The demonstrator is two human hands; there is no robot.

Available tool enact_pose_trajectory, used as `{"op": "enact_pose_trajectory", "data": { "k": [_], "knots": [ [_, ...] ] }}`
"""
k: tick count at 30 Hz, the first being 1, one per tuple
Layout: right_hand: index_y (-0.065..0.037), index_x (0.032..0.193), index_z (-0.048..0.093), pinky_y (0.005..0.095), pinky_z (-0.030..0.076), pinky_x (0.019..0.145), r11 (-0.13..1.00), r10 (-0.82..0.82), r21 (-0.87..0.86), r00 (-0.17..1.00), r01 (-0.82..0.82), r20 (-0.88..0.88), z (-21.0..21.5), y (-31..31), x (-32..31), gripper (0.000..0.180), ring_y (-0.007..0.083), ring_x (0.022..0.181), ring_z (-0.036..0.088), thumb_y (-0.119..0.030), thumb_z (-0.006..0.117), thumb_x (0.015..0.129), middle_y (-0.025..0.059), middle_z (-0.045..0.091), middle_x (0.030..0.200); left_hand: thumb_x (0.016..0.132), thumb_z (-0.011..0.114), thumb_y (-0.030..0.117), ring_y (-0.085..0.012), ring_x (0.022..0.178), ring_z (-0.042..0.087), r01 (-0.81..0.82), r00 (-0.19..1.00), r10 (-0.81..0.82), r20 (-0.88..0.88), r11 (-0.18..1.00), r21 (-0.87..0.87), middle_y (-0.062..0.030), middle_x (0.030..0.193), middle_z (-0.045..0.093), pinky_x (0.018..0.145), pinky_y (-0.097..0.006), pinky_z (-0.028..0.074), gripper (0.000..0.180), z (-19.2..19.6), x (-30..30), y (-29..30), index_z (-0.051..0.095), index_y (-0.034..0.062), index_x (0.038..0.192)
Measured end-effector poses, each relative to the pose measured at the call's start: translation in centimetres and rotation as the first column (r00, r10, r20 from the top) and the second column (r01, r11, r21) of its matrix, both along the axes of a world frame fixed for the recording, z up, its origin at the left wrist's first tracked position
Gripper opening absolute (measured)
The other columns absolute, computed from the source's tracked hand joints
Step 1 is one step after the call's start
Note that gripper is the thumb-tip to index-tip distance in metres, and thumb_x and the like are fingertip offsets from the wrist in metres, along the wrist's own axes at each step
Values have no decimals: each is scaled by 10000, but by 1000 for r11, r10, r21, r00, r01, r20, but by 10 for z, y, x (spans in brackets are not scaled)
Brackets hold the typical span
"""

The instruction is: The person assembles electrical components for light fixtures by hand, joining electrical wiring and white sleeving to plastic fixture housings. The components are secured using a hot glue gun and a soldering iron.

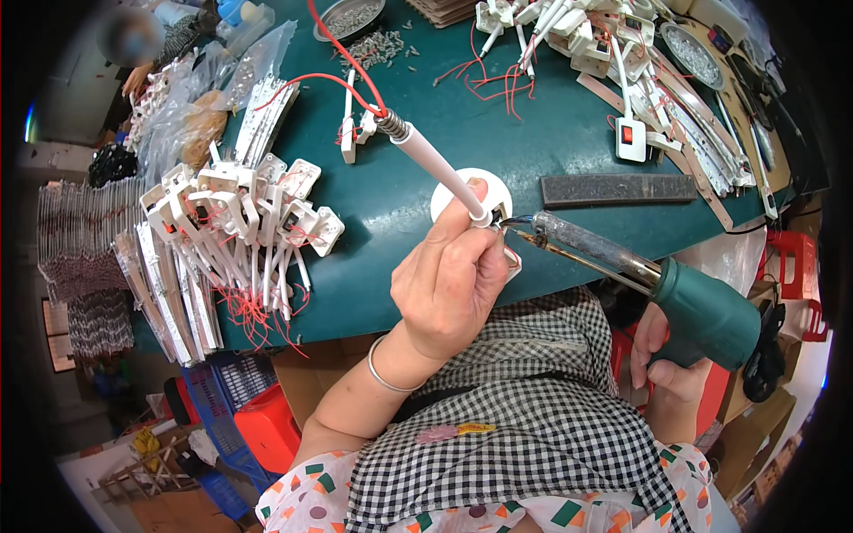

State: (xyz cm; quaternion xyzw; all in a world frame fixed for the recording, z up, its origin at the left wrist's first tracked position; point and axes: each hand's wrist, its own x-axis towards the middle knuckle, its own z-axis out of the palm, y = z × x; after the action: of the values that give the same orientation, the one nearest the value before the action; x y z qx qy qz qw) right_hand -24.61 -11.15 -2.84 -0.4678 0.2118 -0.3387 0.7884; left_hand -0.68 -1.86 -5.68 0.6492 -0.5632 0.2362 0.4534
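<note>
My left hand (453,271) is closed round a white lamp part with a round base (493,182) and a white tube (435,166). The tube slants up to the left, ending in a metal spring with red wires (354,75). My right hand (662,355) grips the handle of a green soldering gun (711,315). Its dark barrel points left, and the tip reaches the part just beside my left fingertips. A thin guide tube runs below the barrel to the same spot. Exactly what the tip touches is too small to make out.
At left lies a pile of white lamp parts with red wires (258,213), beside metal strips (169,293). A grey bar (617,189) rests right of the work. More white parts (586,40) and a bowl (691,55) stand at far right. Small screws (378,49) lie near another bowl (351,18).
</note>
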Motion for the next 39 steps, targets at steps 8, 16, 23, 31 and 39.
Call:
{"op": "enact_pose_trajectory", "data": {
  "k": [8, 16, 23, 31, 39],
  "knots": [
    [153, 1137, 461, 254, 459, 355, 999, -40, 19, 999, 40, 33, -10, -2, -19, 623, 181, 472, 516, -74, 798, 664, 159, 532, 788, 756, 718, 19, -248, 705, 683, 18, 1000, -18, 10, 1000, 2, -240, 1015, 670, 603, -281, 557, 176, 4, 1, 0, 567, -10, 842],
    [119, 987, 519, 245, 450, 404, 999, -13, 42, 1000, 13, 1, 1, 0, -3, 498, 175, 467, 533, -104, 815, 655, 153, 554, 711, 767, 710, 13, -256, 719, 686, 17, 1000, -17, 8, 1000, -9, -251, 1014, 666, 602, -285, 558, 187, 1, 1, 0, 560, -16, 876],
    [129, 1074, 482, 249, 464, 359, 1000, -14, 19, 998, 13, 68, -4, -4, -11, 540, 182, 494, 526, -46, 782, 661, 164, 538, 805, 761, 718, 16, -260, 730, 689, 21, 1000, -21, 4, 1000, -5, -245, 1009, 667, 608, -288, 560, 201, 5, 2, 0, 564, -17, 887],
    [146, 1123, 454, 250, 455, 310, 1000, 14, -3, 998, -14, 67, -10, -4, -16, 577, 182, 484, 516, -55, 767, 683, 161, 512, 846, 755, 719, 13, -258, 732, 691, 6, 1000, -6, 16, 1000, -5, -241, 1004, 669, 608, -286, 561, 201, 3, 2, 0, 562, -12, 877],
    [155, 1118, 459, 233, 440, 373, 1000, -8, 8, 995, 7, 103, -10, -4, -11, 635, 174, 472, 515, -56, 811, 633, 191, 554, 787, 760, 712, 14, -268, 747, 695, 5, 1000, -5, 1, 1000, -30, -245, 1001, 670, 602, -285, 559, 185, 4, 2, -1, 559, -12, 861]
  ]
}}
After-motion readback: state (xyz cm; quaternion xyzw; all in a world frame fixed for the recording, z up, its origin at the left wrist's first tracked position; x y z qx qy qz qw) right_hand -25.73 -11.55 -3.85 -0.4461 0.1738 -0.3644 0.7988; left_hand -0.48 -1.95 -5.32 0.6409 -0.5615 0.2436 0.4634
